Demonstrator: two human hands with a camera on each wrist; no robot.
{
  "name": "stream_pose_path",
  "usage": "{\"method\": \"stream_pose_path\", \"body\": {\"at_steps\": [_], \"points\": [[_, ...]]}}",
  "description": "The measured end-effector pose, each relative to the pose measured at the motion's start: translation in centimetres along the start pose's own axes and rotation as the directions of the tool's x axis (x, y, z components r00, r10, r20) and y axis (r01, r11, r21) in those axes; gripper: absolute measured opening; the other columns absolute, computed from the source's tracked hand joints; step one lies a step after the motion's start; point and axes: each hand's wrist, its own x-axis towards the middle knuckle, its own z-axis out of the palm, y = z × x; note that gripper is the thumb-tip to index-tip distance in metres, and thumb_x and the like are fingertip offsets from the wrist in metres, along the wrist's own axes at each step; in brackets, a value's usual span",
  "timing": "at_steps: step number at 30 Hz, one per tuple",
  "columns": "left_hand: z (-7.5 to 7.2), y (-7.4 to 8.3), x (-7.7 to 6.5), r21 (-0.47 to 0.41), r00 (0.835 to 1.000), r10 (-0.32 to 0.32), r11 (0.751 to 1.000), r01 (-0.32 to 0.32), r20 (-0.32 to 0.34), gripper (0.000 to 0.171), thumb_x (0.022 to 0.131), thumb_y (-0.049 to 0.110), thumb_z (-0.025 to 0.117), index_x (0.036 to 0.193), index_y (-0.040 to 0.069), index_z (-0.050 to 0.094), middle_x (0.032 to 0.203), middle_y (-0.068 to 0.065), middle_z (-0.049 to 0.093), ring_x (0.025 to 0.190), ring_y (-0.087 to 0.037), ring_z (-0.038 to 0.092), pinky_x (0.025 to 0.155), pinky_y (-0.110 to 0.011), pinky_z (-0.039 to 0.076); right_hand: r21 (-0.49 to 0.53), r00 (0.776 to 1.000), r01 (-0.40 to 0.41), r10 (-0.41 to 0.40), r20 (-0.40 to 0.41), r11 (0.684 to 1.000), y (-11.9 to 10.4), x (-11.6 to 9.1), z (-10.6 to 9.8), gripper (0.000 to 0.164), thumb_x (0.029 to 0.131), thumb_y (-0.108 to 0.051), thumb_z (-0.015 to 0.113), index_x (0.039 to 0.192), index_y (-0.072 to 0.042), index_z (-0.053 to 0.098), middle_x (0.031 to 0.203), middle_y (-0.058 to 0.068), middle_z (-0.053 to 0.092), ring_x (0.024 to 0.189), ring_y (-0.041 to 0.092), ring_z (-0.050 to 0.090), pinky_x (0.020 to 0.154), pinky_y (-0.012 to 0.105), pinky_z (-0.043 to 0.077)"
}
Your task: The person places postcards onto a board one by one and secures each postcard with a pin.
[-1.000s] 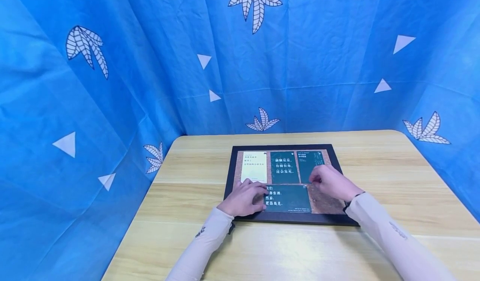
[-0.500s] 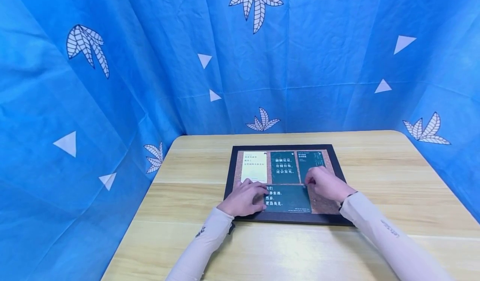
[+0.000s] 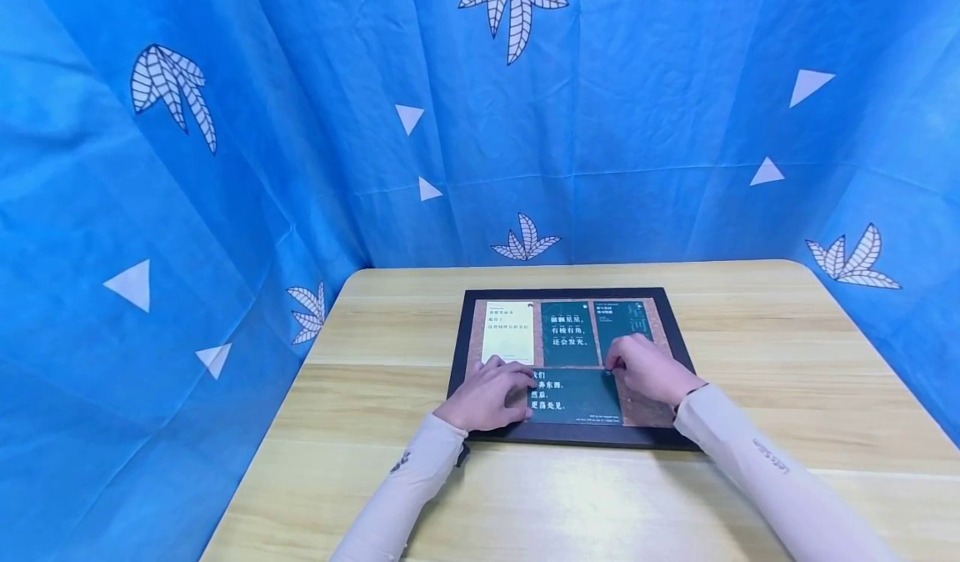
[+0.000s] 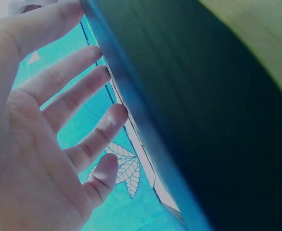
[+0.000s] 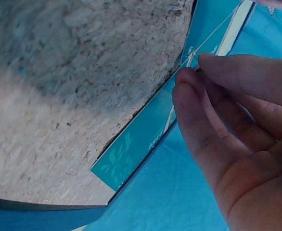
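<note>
A black-framed cork board [image 3: 651, 414] lies on the table with several cards on it. My left hand [image 3: 491, 397] rests over the left end of the wide green card [image 3: 581, 399], its fingers [image 4: 81, 98] fairly straight with the tips at the board's surface. At that card's upper right corner, my right hand [image 3: 651, 368] pinches a tiny pushpin [image 5: 198, 70] between thumb and forefinger, mostly hidden by the fingertips. The pinching hand also overlaps the lower part of the upper right green card [image 3: 615, 322].
Along the board's upper half are a pale yellow card [image 3: 507, 341] and a middle green card [image 3: 567, 353]. Wooden tabletop [image 3: 600, 504] surrounds the board. A blue patterned curtain [image 3: 645, 112] hangs behind the table and along its left side.
My right hand has shifted a little left, onto the wide green card's upper right corner. The left hand stays where it was.
</note>
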Motion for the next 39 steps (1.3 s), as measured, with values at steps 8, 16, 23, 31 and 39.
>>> {"method": "stream_pose_path", "body": {"at_steps": [8, 16, 23, 31, 39], "points": [[0.0, 0.1, 0.0, 0.008, 1.000, -0.007, 1.000, 0.007, 0.006, 0.044, 0.092, 0.046, 0.075, 0.131, 0.026, 0.071, 0.146, 0.010, 0.062, 0.107, -0.014, 0.052, 0.084, -0.029, 0.032, -0.028, 0.999, 0.039, -0.039, -0.020, 0.999, 0.0, -0.1, 0.4, 0.024, 0.086, 0.014, 0.061, 0.087, -0.003, 0.078, 0.093, 0.008, 0.075, 0.079, 0.015, 0.060, 0.070, 0.030, 0.054], [-0.1, 0.2, 0.0, 0.003, 1.000, -0.019, 1.000, 0.018, 0.012, 0.044, 0.092, 0.045, 0.075, 0.131, 0.026, 0.071, 0.147, 0.010, 0.062, 0.108, -0.015, 0.052, 0.083, -0.029, 0.032, -0.015, 0.999, 0.040, -0.040, -0.016, 0.999, -0.1, 0.0, 0.6, 0.029, 0.086, 0.015, 0.062, 0.073, -0.009, 0.071, 0.072, -0.001, 0.061, 0.068, 0.013, 0.051, 0.061, 0.025, 0.040], [-0.1, 0.2, 0.0, 0.001, 1.000, -0.018, 1.000, 0.018, 0.012, 0.044, 0.092, 0.045, 0.075, 0.131, 0.026, 0.072, 0.146, 0.010, 0.062, 0.108, -0.015, 0.052, 0.083, -0.029, 0.032, -0.035, 0.999, 0.035, -0.035, -0.019, 0.999, 0.1, 0.2, 1.1, 0.035, 0.082, 0.017, 0.058, 0.060, -0.011, 0.062, 0.062, -0.007, 0.041, 0.061, 0.010, 0.043, 0.055, 0.022, 0.033], [-0.1, 0.1, 0.1, -0.005, 1.000, -0.015, 1.000, 0.015, 0.007, 0.043, 0.092, 0.045, 0.075, 0.131, 0.026, 0.072, 0.145, 0.009, 0.063, 0.106, -0.015, 0.052, 0.082, -0.029, 0.032, -0.032, 0.999, 0.047, -0.048, -0.023, 0.998, -0.1, 0.2, 0.8, 0.032, 0.084, 0.016, 0.061, 0.068, -0.010, 0.069, 0.066, -0.004, 0.056, 0.066, 0.012, 0.050, 0.060, 0.025, 0.039], [-0.1, 0.1, 0.0, 0.000, 1.000, -0.013, 1.000, 0.013, 0.009, 0.043, 0.092, 0.045, 0.074, 0.131, 0.026, 0.072, 0.146, 0.009, 0.063, 0.107, -0.016, 0.053, 0.083, -0.029, 0.032, 0.018, 0.999, 0.031, -0.030, -0.027, 0.999, 0.2, -0.2, 0.7, 0.028, 0.083, 0.017, 0.060, 0.095, 0.001, 0.079, 0.097, 0.013, 0.077, 0.080, 0.015, 0.064, 0.070, 0.032, 0.057]]}}
